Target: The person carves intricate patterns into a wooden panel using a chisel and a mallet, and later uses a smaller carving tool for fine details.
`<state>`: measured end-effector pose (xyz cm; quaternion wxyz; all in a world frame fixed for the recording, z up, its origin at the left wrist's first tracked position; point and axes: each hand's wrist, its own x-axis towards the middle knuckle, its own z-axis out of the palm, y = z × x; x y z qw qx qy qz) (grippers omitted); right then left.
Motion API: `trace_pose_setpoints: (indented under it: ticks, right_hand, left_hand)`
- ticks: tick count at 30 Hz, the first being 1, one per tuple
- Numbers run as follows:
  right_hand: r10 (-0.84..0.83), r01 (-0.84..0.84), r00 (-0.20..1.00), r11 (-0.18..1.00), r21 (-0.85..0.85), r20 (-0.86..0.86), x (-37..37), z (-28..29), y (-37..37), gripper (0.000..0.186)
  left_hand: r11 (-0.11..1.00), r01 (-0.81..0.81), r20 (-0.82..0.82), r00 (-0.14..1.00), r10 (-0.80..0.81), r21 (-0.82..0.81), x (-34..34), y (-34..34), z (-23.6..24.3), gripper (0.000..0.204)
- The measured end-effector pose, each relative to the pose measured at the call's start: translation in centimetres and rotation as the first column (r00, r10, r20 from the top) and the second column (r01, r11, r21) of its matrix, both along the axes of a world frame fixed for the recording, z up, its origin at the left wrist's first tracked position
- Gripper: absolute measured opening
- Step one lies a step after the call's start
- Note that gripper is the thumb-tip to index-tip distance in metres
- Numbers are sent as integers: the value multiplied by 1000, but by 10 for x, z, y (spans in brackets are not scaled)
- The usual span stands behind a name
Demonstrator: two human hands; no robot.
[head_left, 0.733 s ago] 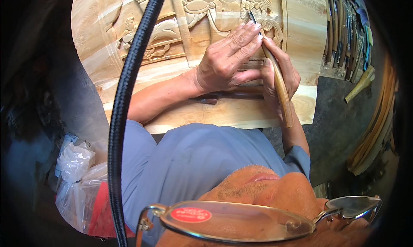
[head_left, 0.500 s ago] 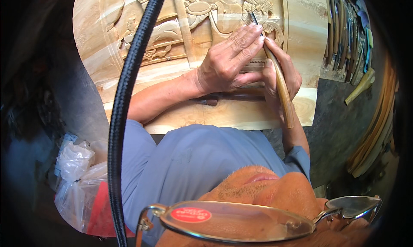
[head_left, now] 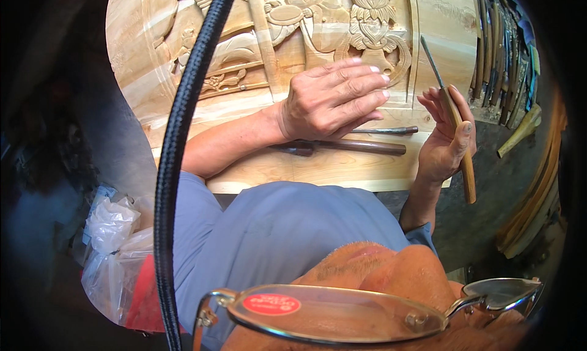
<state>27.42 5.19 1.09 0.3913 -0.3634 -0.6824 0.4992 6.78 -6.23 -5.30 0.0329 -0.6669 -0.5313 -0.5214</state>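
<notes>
My left hand (head_left: 330, 100) is held palm down over the lower part of a pale wooden relief panel (head_left: 128, 70), fingers stretched out and holding nothing. At the panel's right side, my right hand (head_left: 446, 137) grips a long wooden-handled chisel (head_left: 466, 180), its narrow steel blade pointing up and slightly left, beside the carved figures and scrollwork. Below and beside my left hand, more dark-handled tools (head_left: 367, 146) lie on the panel's bare near edge; part of them is hidden under my left hand and arm.
A dense row of carving tools (head_left: 492, 51) runs along the right, with a pale mallet-like piece (head_left: 516, 131) and curved wooden strips (head_left: 532, 186) below. A black braided cable (head_left: 177, 125) crosses the view at the left. Plastic bags (head_left: 113, 241) sit on something red at the lower left.
My right hand has moved right, lifting the chisel off the carving and away from my left hand. My left hand has dropped slightly and now no longer touches the chisel; tools beneath are revealed.
</notes>
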Motion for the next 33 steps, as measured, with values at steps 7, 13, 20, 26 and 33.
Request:
trace_pose_setpoints:
  ticks: [7,13,20,26,33]
  right_hand:
    - [0,0,1000,1000,25,3,5,-5,2,68]
    - [-20,21,1000,997,73,-7,6,-6,4,68]
    - [-10,7,1000,995,102,25,2,-5,5,64]
    - [-9,5,999,993,116,33,2,-3,4,62]
    - [-5,5,1000,991,130,-3,0,-4,4,57]
  left_hand:
    - [929,-268,-183,957,225,-257,-9,10,10,65]
    - [957,290,-97,953,-287,21,1,0,-15,51]
    - [986,-162,-177,973,151,-50,-5,3,5,45]
    - [943,-310,-279,922,268,-120,-14,8,-2,50]
    - [898,-393,-345,886,311,-199,-17,9,2,54]
